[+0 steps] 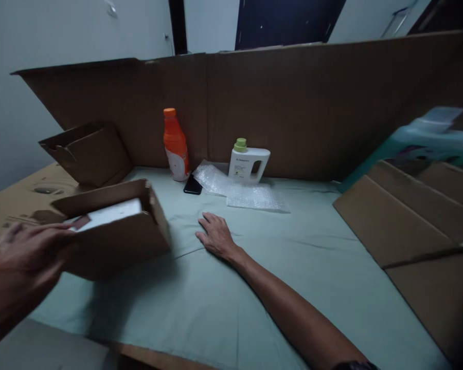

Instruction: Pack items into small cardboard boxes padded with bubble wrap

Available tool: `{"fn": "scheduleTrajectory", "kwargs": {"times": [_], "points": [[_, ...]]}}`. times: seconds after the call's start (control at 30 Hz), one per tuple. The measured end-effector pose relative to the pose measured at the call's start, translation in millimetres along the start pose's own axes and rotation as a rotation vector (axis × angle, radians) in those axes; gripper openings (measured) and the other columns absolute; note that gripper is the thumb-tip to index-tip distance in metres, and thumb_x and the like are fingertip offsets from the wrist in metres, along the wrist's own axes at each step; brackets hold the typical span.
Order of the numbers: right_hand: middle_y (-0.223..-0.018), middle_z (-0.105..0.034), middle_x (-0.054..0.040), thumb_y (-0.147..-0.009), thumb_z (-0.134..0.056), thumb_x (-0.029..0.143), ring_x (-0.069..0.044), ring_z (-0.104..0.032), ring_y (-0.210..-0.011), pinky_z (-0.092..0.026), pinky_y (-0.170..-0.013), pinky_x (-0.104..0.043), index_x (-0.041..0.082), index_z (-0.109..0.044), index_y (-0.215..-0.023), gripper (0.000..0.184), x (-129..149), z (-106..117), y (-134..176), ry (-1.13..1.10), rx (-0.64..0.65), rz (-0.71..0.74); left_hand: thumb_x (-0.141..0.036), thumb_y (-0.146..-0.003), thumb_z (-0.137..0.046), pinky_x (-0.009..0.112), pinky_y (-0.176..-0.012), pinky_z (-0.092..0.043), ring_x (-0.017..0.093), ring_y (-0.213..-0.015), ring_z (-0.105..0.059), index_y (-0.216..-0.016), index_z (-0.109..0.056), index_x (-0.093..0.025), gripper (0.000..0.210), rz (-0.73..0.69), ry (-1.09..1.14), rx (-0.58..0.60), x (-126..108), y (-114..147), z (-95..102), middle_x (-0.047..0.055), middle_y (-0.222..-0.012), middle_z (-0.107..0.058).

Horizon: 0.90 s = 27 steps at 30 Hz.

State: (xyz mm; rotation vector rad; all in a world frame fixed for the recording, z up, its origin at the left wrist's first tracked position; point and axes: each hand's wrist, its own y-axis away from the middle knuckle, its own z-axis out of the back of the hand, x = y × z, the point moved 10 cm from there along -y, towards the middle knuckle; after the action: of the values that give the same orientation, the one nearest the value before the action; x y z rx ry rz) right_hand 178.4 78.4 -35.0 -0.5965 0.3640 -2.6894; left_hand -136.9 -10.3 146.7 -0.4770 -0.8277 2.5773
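Green-cloth tabletop point(200, 303): brown cardboard panel point(293, 108) behind
Your left hand point(29, 257): at brown cardboard box point(119, 241), grip unclear
Right hand point(217, 236): loosely spread

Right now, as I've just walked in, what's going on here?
A person's left hand is at the end of an open cardboard box with something white inside; blur hides how firm the hold is. The right hand lies open on the pale green cloth. Farther back are an orange bottle, a black phone, bubble wrap and a green-capped white jug.
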Motion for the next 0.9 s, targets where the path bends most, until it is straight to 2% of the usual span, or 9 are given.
{"fn": "scheduleTrajectory", "kwargs": {"times": [0.1, 0.2, 0.33, 0.47, 0.53, 0.63, 0.73, 0.83, 0.9], "points": [[-0.14, -0.062, -0.0114, -0.091, -0.064, 0.027, -0.025, -0.054, -0.129, -0.042, -0.105, -0.041, 0.021, -0.07, -0.118, 0.029, -18, 11, 6, 0.028, -0.029, -0.057, -0.036, -0.091, -0.051, 0.064, -0.114, -0.03, 0.027, -0.09, -0.068, -0.088, -0.066, -0.025, 0.019, -0.157, -0.013, -0.003, -62, -7, -25.4, 0.006, -0.098, -0.074], [-0.137, -0.064, -0.0101, -0.091, -0.057, 0.018, -0.026, -0.055, -0.127, -0.044, -0.102, -0.042, 0.021, -0.072, -0.111, 0.025, -52, 40, 23, 0.085, -0.079, -0.144, -0.023, -0.093, -0.051, 0.061, -0.115, -0.029, 0.025, -0.094, -0.07, -0.089, -0.062, -0.024, 0.012, -0.272, 0.053, -0.004, -117, -22, -46.1, 0.004, -0.092, -0.075], [-0.141, -0.061, -0.0141, -0.087, -0.054, 0.011, -0.031, -0.049, -0.133, -0.038, -0.107, -0.047, 0.017, -0.07, -0.118, 0.036, -111, 92, 51, 0.18, -0.146, -0.255, -0.016, -0.093, -0.052, 0.063, -0.116, -0.024, 0.025, -0.097, -0.071, -0.09, -0.06, -0.022, 0.011, -0.37, 0.09, -0.018, -161, -41, -70.4, 0.003, -0.088, -0.075], [-0.15, -0.051, -0.0194, -0.082, -0.052, 0.002, -0.034, -0.041, -0.14, -0.031, -0.11, -0.051, 0.013, -0.062, -0.133, 0.053, -160, 126, 58, 0.24, -0.182, -0.323, -0.014, -0.093, -0.054, 0.062, -0.116, -0.025, 0.024, -0.098, -0.071, -0.091, -0.059, -0.022, 0.01, -0.412, 0.139, -0.043, -178, -56, -87.6, 0.002, -0.087, -0.074], [-0.15, -0.051, -0.0183, -0.082, -0.052, 0.002, -0.034, -0.039, -0.141, -0.029, -0.111, -0.05, 0.014, -0.067, -0.125, 0.047, -177, 132, 51, 0.232, -0.188, -0.333, -0.016, -0.094, -0.054, 0.061, -0.116, -0.026, 0.024, -0.1, -0.07, -0.091, -0.06, -0.023, 0.01, -0.405, 0.15, -0.031, -182, -62, -94.3, 0.002, -0.088, -0.074], [-0.134, -0.066, -0.0153, -0.088, -0.053, 0.01, -0.032, -0.05, -0.131, -0.032, -0.109, -0.047, 0.017, -0.074, -0.101, 0.026, -194, 141, 40, 0.18, -0.208, -0.356, -0.019, -0.095, -0.054, 0.062, -0.116, -0.029, 0.024, -0.098, -0.07, -0.091, -0.06, -0.024, 0.009, -0.39, 0.144, -0.021, -183, -66, -98.4, 0.002, -0.09, -0.073], [-0.107, -0.075, -0.0115, -0.095, -0.046, 0.02, -0.027, -0.065, -0.106, -0.044, -0.097, -0.042, 0.018, -0.073, -0.102, 0.028, -204, 163, 46, 0.112, -0.261, -0.413, -0.02, -0.094, -0.057, 0.062, -0.116, -0.031, 0.024, -0.099, -0.07, -0.096, -0.063, -0.024, 0.008, -0.386, 0.122, -0.048, -182, -60, -96.0, 0.003, -0.095, -0.073], [-0.096, -0.074, -0.0062, -0.097, -0.039, 0.028, -0.02, -0.068, -0.085, -0.051, -0.078, -0.031, 0.017, -0.068, -0.113, 0.035, -209, 187, 70, -0.066, -0.29, -0.436, -0.02, -0.088, -0.066, 0.063, -0.117, -0.031, 0.031, -0.126, -0.059, -0.124, -0.062, -0.024, 0.037, -0.359, 0.09, -0.16, -184, -44, -86.8, 0.009, -0.121, -0.069], [-0.088, -0.072, -0.0035, -0.094, -0.041, 0.033, -0.017, -0.066, -0.074, -0.05, -0.067, -0.027, 0.017, -0.068, -0.111, 0.036, -211, 190, 91, -0.228, -0.232, -0.456, -0.02, -0.082, -0.072, 0.065, -0.118, -0.028, 0.036, -0.142, -0.044, -0.145, -0.049, -0.026, 0.067, -0.34, 0.084, -0.251, -190, -27, -80.9, 0.013, -0.145, -0.056]]}}
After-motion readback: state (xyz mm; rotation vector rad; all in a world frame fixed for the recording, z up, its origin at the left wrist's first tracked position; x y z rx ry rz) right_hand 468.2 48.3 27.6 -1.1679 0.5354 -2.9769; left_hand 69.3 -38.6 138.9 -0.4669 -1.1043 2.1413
